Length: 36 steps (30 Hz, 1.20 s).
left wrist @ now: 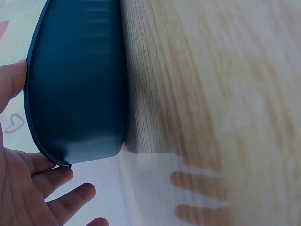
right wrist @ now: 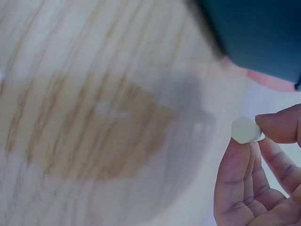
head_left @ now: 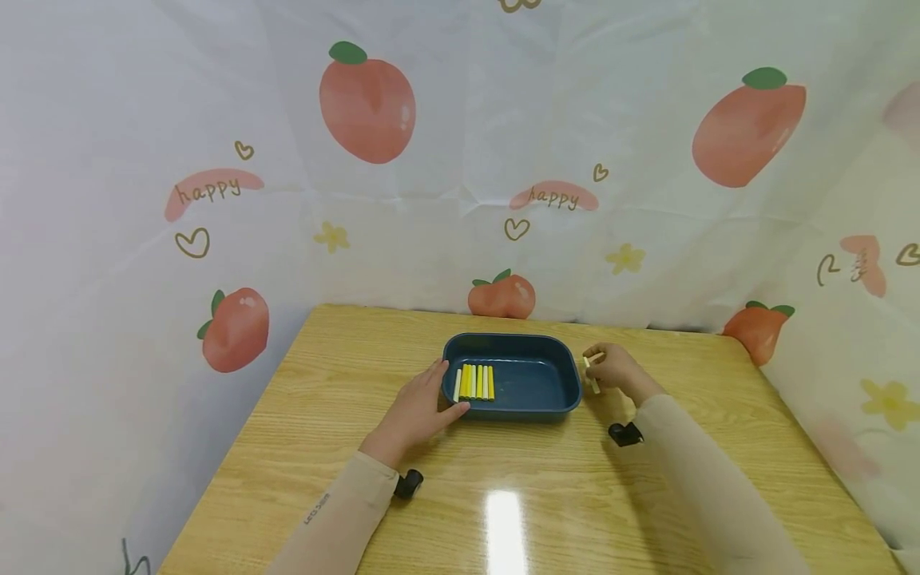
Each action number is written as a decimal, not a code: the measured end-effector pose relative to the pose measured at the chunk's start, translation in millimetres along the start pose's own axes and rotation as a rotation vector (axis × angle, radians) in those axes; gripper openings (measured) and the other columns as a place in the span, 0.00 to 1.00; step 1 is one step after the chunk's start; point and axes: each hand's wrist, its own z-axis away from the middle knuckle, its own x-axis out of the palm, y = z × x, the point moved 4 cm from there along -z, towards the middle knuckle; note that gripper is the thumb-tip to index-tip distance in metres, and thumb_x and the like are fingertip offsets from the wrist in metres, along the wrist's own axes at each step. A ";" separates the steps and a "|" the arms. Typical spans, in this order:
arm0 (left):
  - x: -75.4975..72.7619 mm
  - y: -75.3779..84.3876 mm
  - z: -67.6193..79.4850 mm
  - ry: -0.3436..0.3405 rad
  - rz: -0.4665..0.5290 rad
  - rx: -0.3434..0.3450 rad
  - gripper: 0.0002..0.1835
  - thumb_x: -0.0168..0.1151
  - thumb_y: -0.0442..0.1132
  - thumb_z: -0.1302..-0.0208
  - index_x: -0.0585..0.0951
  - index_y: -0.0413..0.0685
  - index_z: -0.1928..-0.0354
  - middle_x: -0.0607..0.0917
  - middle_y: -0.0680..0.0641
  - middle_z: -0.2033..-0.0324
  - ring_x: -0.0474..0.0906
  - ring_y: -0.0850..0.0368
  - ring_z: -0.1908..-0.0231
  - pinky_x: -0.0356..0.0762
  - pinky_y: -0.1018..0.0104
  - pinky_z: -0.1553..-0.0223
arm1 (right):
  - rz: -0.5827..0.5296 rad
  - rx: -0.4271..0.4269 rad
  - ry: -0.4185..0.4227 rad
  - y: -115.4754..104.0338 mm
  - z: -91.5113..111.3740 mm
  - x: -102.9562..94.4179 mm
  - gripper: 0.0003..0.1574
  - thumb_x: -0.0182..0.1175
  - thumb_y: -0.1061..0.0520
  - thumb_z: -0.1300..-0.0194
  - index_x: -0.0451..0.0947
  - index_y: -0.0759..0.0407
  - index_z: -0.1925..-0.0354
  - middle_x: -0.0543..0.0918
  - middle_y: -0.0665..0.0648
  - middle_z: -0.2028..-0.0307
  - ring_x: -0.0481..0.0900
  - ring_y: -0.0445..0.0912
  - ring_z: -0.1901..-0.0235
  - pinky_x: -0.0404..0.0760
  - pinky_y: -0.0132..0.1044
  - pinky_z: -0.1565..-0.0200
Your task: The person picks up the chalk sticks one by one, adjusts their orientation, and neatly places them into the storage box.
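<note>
A dark blue rectangular tray [head_left: 535, 383] stands on the table; a row of several white and yellow chalk sticks [head_left: 476, 383] lies in its left end. My left hand [head_left: 413, 411] rests on the tray's near left corner. Its thumb touches the front rim and its spread fingers lie along the left rim, as the left wrist view also shows. Just beyond the tray's right side, my right hand [head_left: 616, 371] pinches a white chalk stick [right wrist: 245, 130] between thumb and fingers. That stick's round end faces the camera in the right wrist view.
A wood-grain table [head_left: 323, 359] carries the tray. Behind it and along the sides hangs a white cloth [head_left: 446, 144] printed with peaches. Black wrist cameras are strapped under both sleeves. A bright light reflection [head_left: 506, 527] shows on the near tabletop.
</note>
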 end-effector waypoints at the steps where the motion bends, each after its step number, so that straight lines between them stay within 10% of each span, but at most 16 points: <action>1: 0.1 -0.2 0.0 0.003 0.003 0.001 0.50 0.58 0.66 0.33 0.53 0.44 0.21 0.56 0.42 0.23 0.55 0.41 0.26 0.56 0.42 0.28 | -0.010 -0.003 -0.003 -2.2 1.8 -1.0 0.30 0.56 0.67 0.35 0.66 0.75 0.37 0.75 0.71 0.52 0.77 0.48 0.68 0.81 0.40 0.68; 36: 0.7 -2.0 -0.5 0.011 0.002 0.014 0.50 0.58 0.67 0.33 0.54 0.43 0.21 0.57 0.41 0.23 0.56 0.41 0.26 0.57 0.44 0.28 | -0.080 -0.105 -0.070 -66.0 43.9 -10.4 0.32 0.58 0.65 0.33 0.62 0.74 0.34 0.74 0.61 0.58 0.77 0.52 0.62 0.82 0.41 0.58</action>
